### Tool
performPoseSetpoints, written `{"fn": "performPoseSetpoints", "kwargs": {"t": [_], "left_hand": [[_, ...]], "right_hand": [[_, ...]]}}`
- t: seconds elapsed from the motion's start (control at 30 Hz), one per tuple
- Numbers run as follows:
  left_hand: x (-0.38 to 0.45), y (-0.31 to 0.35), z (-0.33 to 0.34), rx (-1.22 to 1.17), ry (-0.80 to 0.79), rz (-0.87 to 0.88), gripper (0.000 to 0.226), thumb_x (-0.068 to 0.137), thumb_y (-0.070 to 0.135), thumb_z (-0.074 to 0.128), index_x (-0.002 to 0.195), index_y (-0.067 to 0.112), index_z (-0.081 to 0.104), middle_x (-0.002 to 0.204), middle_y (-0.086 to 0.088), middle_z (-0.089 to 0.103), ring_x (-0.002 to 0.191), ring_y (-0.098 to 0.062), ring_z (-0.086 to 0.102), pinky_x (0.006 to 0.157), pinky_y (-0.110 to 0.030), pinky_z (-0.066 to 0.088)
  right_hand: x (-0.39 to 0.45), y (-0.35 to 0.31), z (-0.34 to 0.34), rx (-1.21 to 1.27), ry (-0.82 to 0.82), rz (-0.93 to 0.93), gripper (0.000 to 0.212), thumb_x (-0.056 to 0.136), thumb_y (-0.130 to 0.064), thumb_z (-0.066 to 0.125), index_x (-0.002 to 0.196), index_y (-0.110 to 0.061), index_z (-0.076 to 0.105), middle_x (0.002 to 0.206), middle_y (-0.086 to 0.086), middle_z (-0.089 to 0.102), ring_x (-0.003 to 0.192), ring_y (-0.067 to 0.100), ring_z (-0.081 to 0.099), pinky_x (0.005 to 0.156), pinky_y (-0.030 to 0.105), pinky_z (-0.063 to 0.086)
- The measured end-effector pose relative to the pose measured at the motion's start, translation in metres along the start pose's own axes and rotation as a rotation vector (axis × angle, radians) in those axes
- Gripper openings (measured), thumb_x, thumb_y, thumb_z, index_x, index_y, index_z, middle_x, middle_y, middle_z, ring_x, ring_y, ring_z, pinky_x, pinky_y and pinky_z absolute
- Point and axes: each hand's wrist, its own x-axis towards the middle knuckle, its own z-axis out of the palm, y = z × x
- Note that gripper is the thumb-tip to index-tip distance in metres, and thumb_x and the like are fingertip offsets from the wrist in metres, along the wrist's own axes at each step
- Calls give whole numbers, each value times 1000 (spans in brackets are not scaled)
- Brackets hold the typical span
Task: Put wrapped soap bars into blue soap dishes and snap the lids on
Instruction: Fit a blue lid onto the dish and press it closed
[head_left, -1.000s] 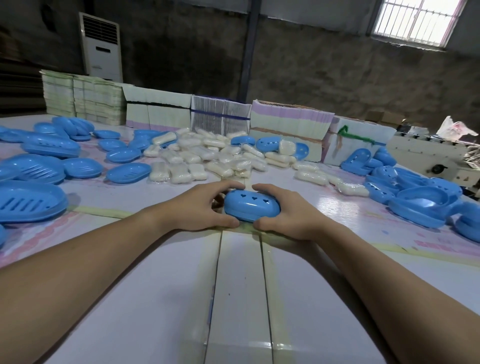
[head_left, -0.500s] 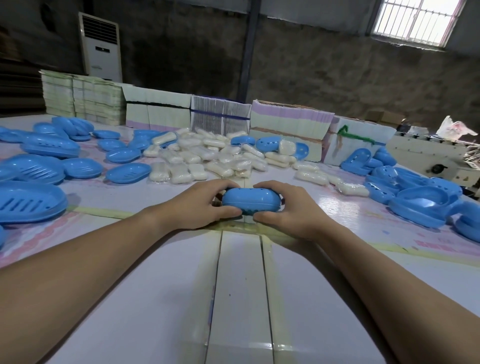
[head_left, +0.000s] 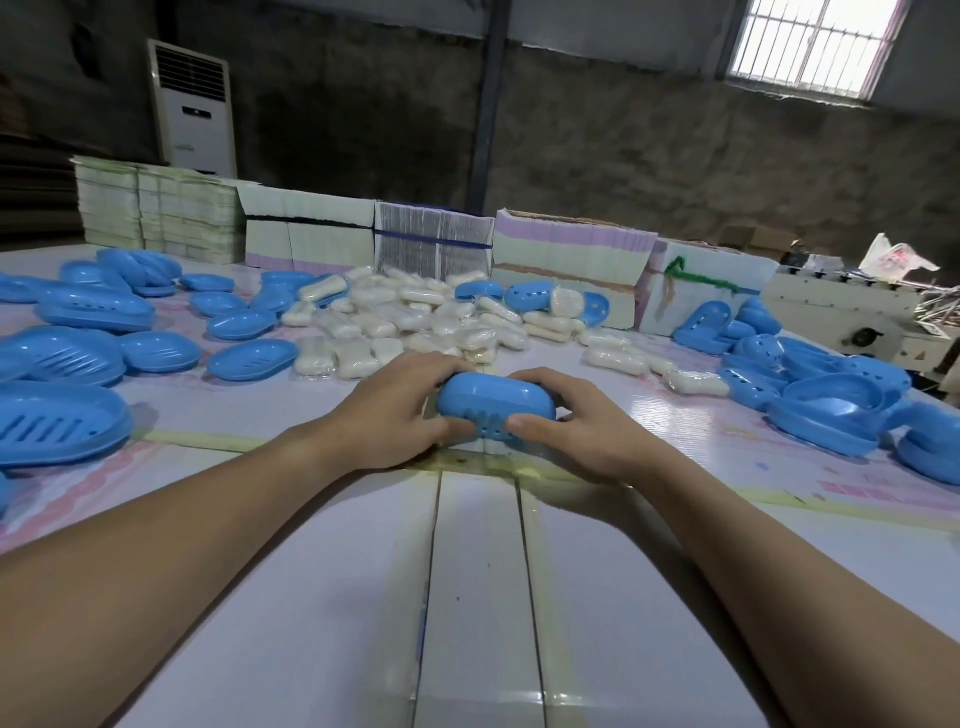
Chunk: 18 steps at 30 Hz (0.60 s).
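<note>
Blue plastic, a closed soap dish (head_left: 496, 402), is sitting straight ahead between the two hands, its long axis running left to right across the pale surface (head_left: 467, 597); the left hand (head_left: 395, 415) is gripping its left end and the right hand (head_left: 571, 421) its right end, thumbs pressing the near edge, neither hand nearer, so the lid is probably being squeezed shut. Just behind, nothing is blocking the hands, and the heap of wrapped soap bars (head_left: 415, 322) is lying within easy reach. Open dishes (head_left: 57, 421) are spreading at far left, more dish parts (head_left: 826, 410) at right, bundled cartons (head_left: 431, 239) beyond.
</note>
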Motion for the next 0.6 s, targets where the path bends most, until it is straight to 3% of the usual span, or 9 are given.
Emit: {"fn": "performPoseSetpoints", "kwargs": {"t": [0.13, 0.23, 0.3, 0.37, 0.43, 0.5, 0.6], "left_hand": [[-3, 11, -2, 120, 71, 112, 45, 88, 33, 75, 129, 28, 57, 118, 12, 59, 107, -15, 48, 85, -45, 49], [-3, 19, 0, 128, 123, 178, 47, 89, 31, 75, 132, 28, 57, 124, 13, 60, 111, -14, 48, 85, -42, 51], [-2, 23, 1, 53, 174, 137, 58, 88, 29, 76, 139, 33, 50, 130, 15, 55, 119, -11, 45, 93, -37, 48], [-2, 23, 1, 9, 162, 21, 69, 86, 29, 78, 145, 37, 42, 135, 14, 51, 124, -10, 43, 101, -34, 43], [-3, 17, 0, -5, 128, -61, 62, 87, 25, 77, 140, 38, 47, 130, 16, 51, 121, -8, 46, 102, -34, 44], [-5, 0, -2, -55, 108, -107, 49, 89, 21, 74, 128, 42, 54, 123, 22, 54, 113, -4, 52, 96, -33, 47], [-7, -27, -1, -106, 65, -148, 40, 87, 25, 74, 118, 48, 62, 110, 31, 63, 106, 8, 56, 81, -26, 48]], "right_hand": [[-2, -2, -3, 145, -65, 54, 45, 90, -45, 64, 132, -32, 55, 117, -3, 61, 101, 16, 63, 89, 32, 57], [-2, -8, -6, 174, -27, 55, 47, 83, -40, 72, 127, -37, 58, 108, -3, 64, 90, 8, 65, 77, 20, 55], [-2, -12, -10, 181, 41, 52, 45, 78, -40, 72, 121, -36, 61, 100, -5, 66, 81, 3, 65, 68, 13, 50], [-4, -15, -18, 139, 96, 78, 42, 80, -40, 74, 119, -39, 59, 102, -8, 64, 82, 2, 64, 67, 13, 49], [-11, -14, -34, 58, 171, 126, 39, 82, -45, 72, 118, -42, 55, 106, -7, 62, 86, 8, 62, 73, 20, 51], [-26, -6, -61, -60, 232, 203, 40, 81, -53, 68, 117, -43, 53, 104, -8, 60, 88, 11, 61, 76, 26, 50], [-62, 10, -119, -265, 378, 340, 40, 83, -54, 67, 117, -41, 52, 94, -16, 58, 84, 3, 57, 67, 22, 42]]}}
